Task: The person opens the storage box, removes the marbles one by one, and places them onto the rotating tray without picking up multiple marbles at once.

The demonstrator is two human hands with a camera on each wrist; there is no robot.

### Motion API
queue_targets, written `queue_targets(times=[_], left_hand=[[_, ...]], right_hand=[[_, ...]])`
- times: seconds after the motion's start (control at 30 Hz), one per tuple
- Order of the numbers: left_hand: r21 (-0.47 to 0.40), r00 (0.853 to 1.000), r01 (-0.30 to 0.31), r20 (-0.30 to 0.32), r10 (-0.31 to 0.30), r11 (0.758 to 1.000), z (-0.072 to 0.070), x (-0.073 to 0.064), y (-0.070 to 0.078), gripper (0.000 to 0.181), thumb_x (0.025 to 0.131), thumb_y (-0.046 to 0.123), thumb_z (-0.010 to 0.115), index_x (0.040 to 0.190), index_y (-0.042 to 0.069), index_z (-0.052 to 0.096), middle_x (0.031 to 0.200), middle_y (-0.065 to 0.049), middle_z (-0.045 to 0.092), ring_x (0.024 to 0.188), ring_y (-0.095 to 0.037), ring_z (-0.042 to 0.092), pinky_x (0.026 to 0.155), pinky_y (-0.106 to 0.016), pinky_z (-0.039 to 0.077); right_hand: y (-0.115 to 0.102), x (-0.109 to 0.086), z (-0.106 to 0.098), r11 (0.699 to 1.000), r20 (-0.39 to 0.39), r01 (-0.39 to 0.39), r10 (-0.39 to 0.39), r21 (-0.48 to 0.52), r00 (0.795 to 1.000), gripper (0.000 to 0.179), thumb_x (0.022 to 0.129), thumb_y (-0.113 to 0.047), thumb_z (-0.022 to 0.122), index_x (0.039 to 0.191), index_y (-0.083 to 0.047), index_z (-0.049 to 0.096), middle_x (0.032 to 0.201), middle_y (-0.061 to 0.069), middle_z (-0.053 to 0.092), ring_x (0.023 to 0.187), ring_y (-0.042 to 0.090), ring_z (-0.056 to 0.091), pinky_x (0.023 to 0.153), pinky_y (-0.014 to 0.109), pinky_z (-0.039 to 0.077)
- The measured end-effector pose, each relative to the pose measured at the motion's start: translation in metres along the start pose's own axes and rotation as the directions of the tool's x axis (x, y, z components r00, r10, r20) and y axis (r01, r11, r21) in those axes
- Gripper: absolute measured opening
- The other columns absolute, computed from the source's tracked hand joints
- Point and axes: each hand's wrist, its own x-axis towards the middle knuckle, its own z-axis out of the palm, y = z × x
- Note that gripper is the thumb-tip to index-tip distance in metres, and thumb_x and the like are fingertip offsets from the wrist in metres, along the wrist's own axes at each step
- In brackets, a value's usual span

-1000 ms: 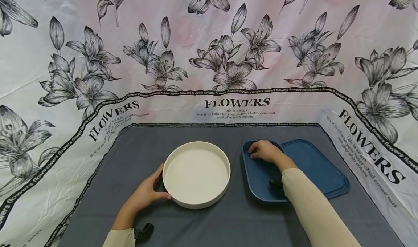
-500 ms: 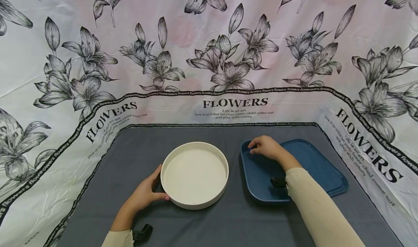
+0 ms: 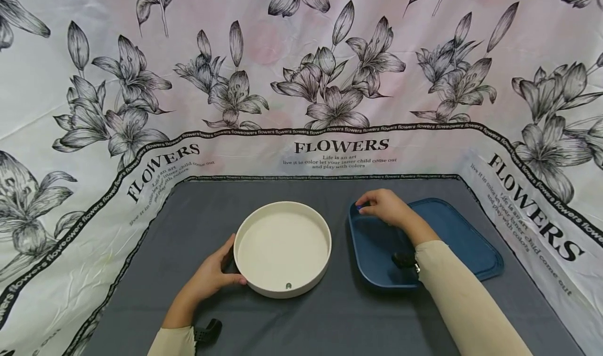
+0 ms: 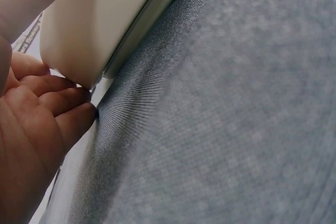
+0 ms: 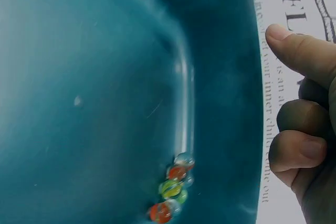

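Observation:
My left hand (image 3: 213, 273) holds the cream round dish (image 3: 282, 241) at its left side, thumb at the near wall and fingers further back. In the left wrist view its fingertips (image 4: 79, 98) meet the dish's lower edge. A small grey-green marble (image 3: 289, 286) lies inside the dish near the front wall. Over the far left corner of the blue tray (image 3: 377, 267), my right hand (image 3: 386, 208) pinches a small blue thing (image 3: 359, 207), mostly hidden by the fingers. Several glass marbles (image 5: 170, 188), red, yellow-green and clear, sit along the tray's inner edge in the right wrist view.
A second flat blue piece (image 3: 452, 230), like a lid or tray, lies right of the blue tray, partly behind the right forearm. Grey cloth (image 3: 198, 209) covers the table, with a white flower-printed sheet (image 3: 264, 99) behind and along the sides.
A grey-green marble has appeared in the dish. My right hand has moved slightly up and back toward the tray's far rim, the blue thing now showing at its fingertips. My left hand stays put.

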Motion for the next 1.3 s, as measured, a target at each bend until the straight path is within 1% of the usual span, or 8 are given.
queue_targets(times=[0.33, 0.47, 0.57, 0.7, 0.83, 1.03, 1.23, 1.3], left_hand=[[-0.006, 1.0, -0.007, -0.004, 0.007, 1.0, 0.0, -0.001, 0.0, 0.127, 0.073, 0.033, 0.093, 0.164, 0.001, 0.01, 0.17, -0.017, 0.014, 0.153, -0.036, 0.026, 0.119, -0.05, 0.03], [-0.012, 1.0, -0.002, 0.0, 0.002, 1.0, 0.0, -0.002, -0.001, 0.129, 0.072, 0.034, 0.093, 0.165, 0.003, 0.009, 0.171, -0.015, 0.013, 0.153, -0.034, 0.025, 0.119, -0.028, 0.032], [-0.046, 1.0, -0.007, 0.004, 0.007, 0.999, -0.001, -0.002, -0.002, 0.129, 0.072, 0.032, 0.093, 0.165, 0.004, 0.008, 0.171, -0.015, 0.011, 0.154, -0.033, 0.024, 0.112, -0.01, 0.028], [-0.064, 1.0, -0.019, 0.007, 0.019, 0.998, -0.001, -0.002, -0.002, 0.127, 0.074, 0.031, 0.092, 0.165, 0.004, 0.008, 0.171, -0.016, 0.01, 0.154, -0.035, 0.023, 0.105, -0.002, 0.027], [-0.047, 1.0, -0.021, 0.006, 0.021, 0.999, -0.002, -0.002, -0.001, 0.128, 0.074, 0.033, 0.092, 0.165, 0.005, 0.008, 0.171, -0.016, 0.01, 0.154, -0.034, 0.024, 0.111, -0.01, 0.029], [-0.026, 1.0, -0.024, -0.001, 0.024, 0.999, -0.002, -0.002, 0.001, 0.129, 0.073, 0.036, 0.093, 0.165, 0.006, 0.008, 0.171, -0.014, 0.011, 0.154, -0.033, 0.025, 0.12, -0.047, 0.032], [-0.03, 1.0, -0.026, 0.004, 0.026, 0.999, -0.002, -0.003, 0.001, 0.128, 0.073, 0.034, 0.093, 0.165, 0.006, 0.009, 0.171, -0.015, 0.012, 0.154, -0.034, 0.024, 0.119, -0.051, 0.03], [-0.029, 0.999, -0.035, 0.001, 0.035, 0.999, -0.004, -0.002, 0.0, 0.127, 0.073, 0.034, 0.092, 0.165, 0.005, 0.009, 0.171, -0.016, 0.011, 0.154, -0.035, 0.023, 0.12, -0.046, 0.032]], right_hand=[[-0.024, 0.005, -0.004, 0.998, 0.018, 0.053, -0.052, -0.028, 0.998, 0.027, 0.099, -0.028, 0.071, 0.123, -0.016, 0.074, 0.062, 0.001, 0.048, 0.055, 0.017, 0.043, 0.056, 0.033, 0.04], [-0.035, 0.007, -0.004, 0.997, 0.016, 0.079, -0.078, -0.011, 0.997, 0.024, 0.099, -0.026, 0.071, 0.122, -0.019, 0.074, 0.071, 0.007, 0.058, 0.062, 0.019, 0.051, 0.061, 0.034, 0.045], [-0.045, 0.01, -0.004, 0.994, 0.012, 0.109, -0.109, -0.004, 0.994, 0.023, 0.099, -0.024, 0.071, 0.121, -0.019, 0.075, 0.084, 0.01, 0.068, 0.072, 0.023, 0.06, 0.065, 0.035, 0.049], [-0.06, 0.015, 0.001, 0.989, 0.029, 0.144, -0.144, -0.011, 0.989, 0.023, 0.099, -0.025, 0.071, 0.121, -0.018, 0.075, 0.104, 0.005, 0.075, 0.088, 0.019, 0.067, 0.075, 0.036, 0.056], [-0.071, 0.022, 0.007, 0.986, 0.043, 0.166, -0.165, -0.022, 0.985, 0.024, 0.098, -0.028, 0.072, 0.121, -0.021, 0.075, 0.116, -0.002, 0.074, 0.099, 0.016, 0.068, 0.083, 0.04, 0.059], [-0.085, 0.034, 0.018, 0.978, 0.071, 0.207, -0.204, -0.028, 0.976, 0.022, 0.099, -0.028, 0.071, 0.12, -0.025, 0.076, 0.121, -0.004, 0.072, 0.101, 0.015, 0.068, 0.085, 0.04, 0.059], [-0.1, 0.044, 0.029, 0.971, 0.097, 0.237, -0.234, -0.021, 0.967, 0.023, 0.098, -0.023, 0.072, 0.121, -0.022, 0.076, 0.119, -0.004, 0.073, 0.099, 0.015, 0.069, 0.084, 0.038, 0.06], [-0.109, 0.049, 0.031, 0.968, 0.102, 0.251, -0.247, -0.024, 0.964, 0.023, 0.098, -0.021, 0.072, 0.121, -0.021, 0.076, 0.12, -0.003, 0.073, 0.101, 0.015, 0.069, 0.086, 0.038, 0.06]])
